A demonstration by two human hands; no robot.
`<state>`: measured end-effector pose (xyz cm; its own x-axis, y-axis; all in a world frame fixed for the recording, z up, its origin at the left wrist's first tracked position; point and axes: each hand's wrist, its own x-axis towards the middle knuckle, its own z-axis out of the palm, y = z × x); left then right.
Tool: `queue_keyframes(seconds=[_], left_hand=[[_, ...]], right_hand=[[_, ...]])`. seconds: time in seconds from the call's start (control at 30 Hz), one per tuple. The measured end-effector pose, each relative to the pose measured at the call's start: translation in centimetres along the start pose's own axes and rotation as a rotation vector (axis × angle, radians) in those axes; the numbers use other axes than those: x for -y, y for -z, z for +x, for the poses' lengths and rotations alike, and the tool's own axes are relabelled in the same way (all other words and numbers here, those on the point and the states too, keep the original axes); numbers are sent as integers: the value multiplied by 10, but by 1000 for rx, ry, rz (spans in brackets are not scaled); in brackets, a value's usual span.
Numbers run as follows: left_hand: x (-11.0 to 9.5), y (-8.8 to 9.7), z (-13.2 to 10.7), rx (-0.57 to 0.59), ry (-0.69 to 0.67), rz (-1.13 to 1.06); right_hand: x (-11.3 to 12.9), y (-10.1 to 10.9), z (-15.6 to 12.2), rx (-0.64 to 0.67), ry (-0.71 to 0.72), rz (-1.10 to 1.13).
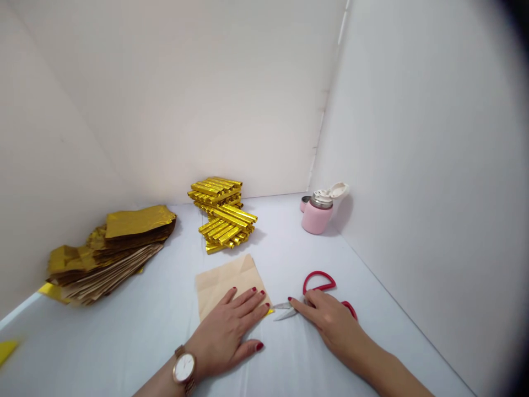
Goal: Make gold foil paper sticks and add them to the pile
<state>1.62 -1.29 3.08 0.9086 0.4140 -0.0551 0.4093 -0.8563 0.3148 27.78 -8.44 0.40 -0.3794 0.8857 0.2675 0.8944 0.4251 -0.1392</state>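
A beige sheet of paper (pixel 219 284) lies on the table in front of me, with a bit of gold showing at its lower right corner. My left hand (pixel 237 325) rests flat on it, fingers stretched out and thumb apart, a watch (pixel 184 368) on the wrist. Just to the right, the red-handled scissors (pixel 318 275) lie with blades parted and tips near the paper's corner. My right hand (pixel 326 320) is over their middle, index finger extended along the blades and the other fingers curled on them. It covers the pivot and part of the handles.
Stacked gold paper rolls (pixel 225 220) stand at the back middle. A fanned pile of gold-faced paper sheets (pixel 111 248) lies at the left. A pink flask (pixel 317 218) with its white lid flipped up stands near the right wall (pixel 421 193). Another wall (pixel 206 99) closes the back.
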Motion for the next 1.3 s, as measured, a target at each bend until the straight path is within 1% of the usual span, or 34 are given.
queue_keyframes(seconds=[0.2, 0.3, 0.43, 0.7, 0.9, 1.03, 1.17, 1.3], left_hand=[[-1, 1, -1, -4, 10, -23], [0, 0, -1, -20, 5, -32], [0, 0, -1, -23, 10, -42], [-1, 0, -1, -24, 34, -55], [-1, 0, -1, -45, 16, -36], [-1, 1, 0, -25, 20, -18], [-1, 0, 1, -3, 20, 5], [0, -1, 0, -7, 14, 11]], right_hand=[[3, 2, 0, 13, 39, -20], [5, 1, -1, -25, 64, -42], [5, -3, -2, -60, 57, -64], [1, -5, -4, -52, 46, -60], [5, -6, -4, -42, 49, -47], [8, -8, -3, -38, 57, -81], [9, -6, -2, -18, 73, -100], [10, -2, -1, -3, 81, -80]])
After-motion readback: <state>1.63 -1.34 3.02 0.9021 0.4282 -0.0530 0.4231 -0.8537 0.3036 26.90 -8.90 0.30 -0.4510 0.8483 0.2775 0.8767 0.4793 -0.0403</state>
